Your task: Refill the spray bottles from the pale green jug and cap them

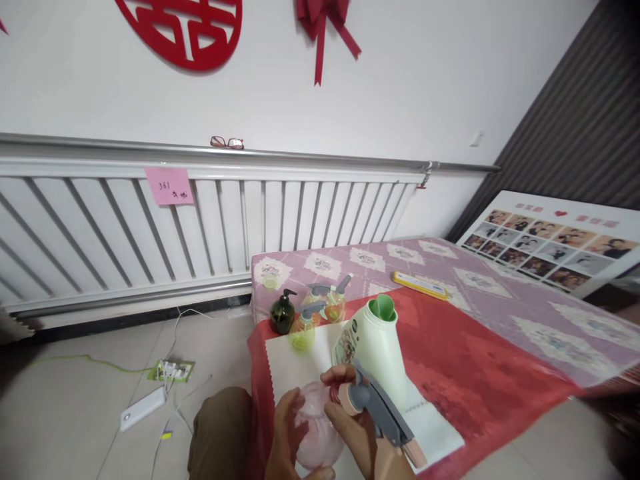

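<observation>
My left hand point(285, 430) is wrapped round a round, translucent pinkish spray bottle point(319, 443). In my right hand point(356, 433) is a grey spray head point(383, 407) with a pink collar, gripped near the collar and tilted beside the bottle. Whether its collar touches the bottle's neck I cannot tell, as fingers cover that spot. Just beyond my hands stands a large pale green jug point(383, 353) with a green cup-like piece point(383, 307) in its mouth. Behind to the left are a yellow-green spray bottle point(302, 335), an orange-tinted spray bottle point(335, 310) and a dark green pump bottle point(283, 313).
A red cloth point(465, 360) covers part of the patterned bed surface point(370, 257). A yellow flat case point(420, 285) lies farther back. Left on the floor are a power strip point(173, 371), a white box point(143, 408) and cables. A radiator point(280, 213) lines the wall.
</observation>
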The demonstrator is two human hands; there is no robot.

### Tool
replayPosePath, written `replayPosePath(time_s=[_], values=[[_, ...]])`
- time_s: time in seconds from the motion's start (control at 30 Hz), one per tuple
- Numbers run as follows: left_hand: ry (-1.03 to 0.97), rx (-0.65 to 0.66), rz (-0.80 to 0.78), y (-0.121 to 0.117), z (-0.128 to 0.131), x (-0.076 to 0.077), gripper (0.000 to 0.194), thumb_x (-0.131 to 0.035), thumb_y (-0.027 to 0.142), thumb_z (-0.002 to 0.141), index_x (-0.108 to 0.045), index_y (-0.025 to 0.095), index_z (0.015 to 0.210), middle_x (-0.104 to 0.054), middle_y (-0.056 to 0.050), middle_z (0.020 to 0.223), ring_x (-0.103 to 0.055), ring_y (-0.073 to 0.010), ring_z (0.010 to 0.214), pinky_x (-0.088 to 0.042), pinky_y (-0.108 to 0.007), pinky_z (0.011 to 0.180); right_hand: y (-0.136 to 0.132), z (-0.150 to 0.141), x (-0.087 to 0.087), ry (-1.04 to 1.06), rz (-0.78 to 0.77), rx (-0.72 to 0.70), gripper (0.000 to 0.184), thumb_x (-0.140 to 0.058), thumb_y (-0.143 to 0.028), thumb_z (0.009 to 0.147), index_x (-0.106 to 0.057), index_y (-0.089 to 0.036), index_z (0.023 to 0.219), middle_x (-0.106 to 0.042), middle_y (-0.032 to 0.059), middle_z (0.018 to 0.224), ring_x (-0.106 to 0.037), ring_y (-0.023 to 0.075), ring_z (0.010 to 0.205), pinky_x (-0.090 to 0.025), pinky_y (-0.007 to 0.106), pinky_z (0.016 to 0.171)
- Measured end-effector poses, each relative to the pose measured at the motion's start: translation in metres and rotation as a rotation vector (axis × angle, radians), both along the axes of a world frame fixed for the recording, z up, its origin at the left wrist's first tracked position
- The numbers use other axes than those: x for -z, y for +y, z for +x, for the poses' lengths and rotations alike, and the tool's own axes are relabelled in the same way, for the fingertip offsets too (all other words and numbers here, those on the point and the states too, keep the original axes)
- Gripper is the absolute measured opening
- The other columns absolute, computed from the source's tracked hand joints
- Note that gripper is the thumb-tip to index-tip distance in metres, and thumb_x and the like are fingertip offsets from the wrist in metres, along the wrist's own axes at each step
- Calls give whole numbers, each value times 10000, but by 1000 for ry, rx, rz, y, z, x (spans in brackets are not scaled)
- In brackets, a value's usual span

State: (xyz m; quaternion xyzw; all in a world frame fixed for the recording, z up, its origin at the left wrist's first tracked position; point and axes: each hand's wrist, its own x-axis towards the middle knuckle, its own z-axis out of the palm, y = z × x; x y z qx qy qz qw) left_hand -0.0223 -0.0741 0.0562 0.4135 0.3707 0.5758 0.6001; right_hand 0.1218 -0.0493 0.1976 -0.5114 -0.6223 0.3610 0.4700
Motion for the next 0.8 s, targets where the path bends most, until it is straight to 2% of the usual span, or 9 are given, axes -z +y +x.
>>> replayPosePath(time_s=[0.1,0.23,0.33,0.47,0.63,0.73,0.8], values=[[-9,7,2,-1,4,-1,1056,-846,452,540,-300,247,1420,-376,-169,1482,-342,-370,1413,-363,-437,1124,-4,5,-7,4,-7,-47,414,-716,-362,777,-650,-284,1178,-717,72,1066,-660,266,1071,-541,405,958],[74,-10,77,2,6,4,998,-780,393,597,-259,209,1429,-386,-183,1486,-369,-347,1403,-351,-436,1143,-5,7,-5,36,-49,-44,354,-666,-418,810,-695,-341,1155,-741,51,986,-674,256,1047,-542,364,959],[286,-22,162,10,3,8,941,-708,223,594,-256,184,1418,-409,-183,1476,-375,-328,1403,-321,-447,1169,4,6,6,85,-96,-60,357,-643,-453,822,-706,-291,1134,-744,65,1006,-671,257,1057,-528,377,977],[598,-100,155,30,0,15,933,-642,102,547,-284,179,1405,-462,-163,1433,-445,-319,1345,-347,-473,1153,18,4,26,108,-113,-30,321,-654,-391,819,-685,-231,1095,-738,85,1042,-683,249,997,-550,374,898],[837,-212,171,54,3,25,738,-674,199,615,-434,162,1312,-539,-165,1360,-482,-354,1302,-363,-525,1119,28,1,49,26,-78,4,248,-613,-275,777,-675,-214,1010,-745,64,967,-701,235,884,-564,331,784],[880,-175,186,62,6,18,654,-701,302,670,-485,193,1277,-604,-127,1280,-563,-324,1205,-408,-502,1070,33,-1,58,-35,-28,57,274,-596,-222,723,-669,-214,987,-745,57,976,-702,233,908,-555,319,808],[832,-160,182,65,6,9,616,-721,348,682,-519,222,1249,-633,-104,1232,-594,-306,1151,-432,-464,1038,38,-2,60,-57,-17,89,286,-589,-207,695,-668,-216,970,-747,53,973,-703,232,906,-554,320,806]])
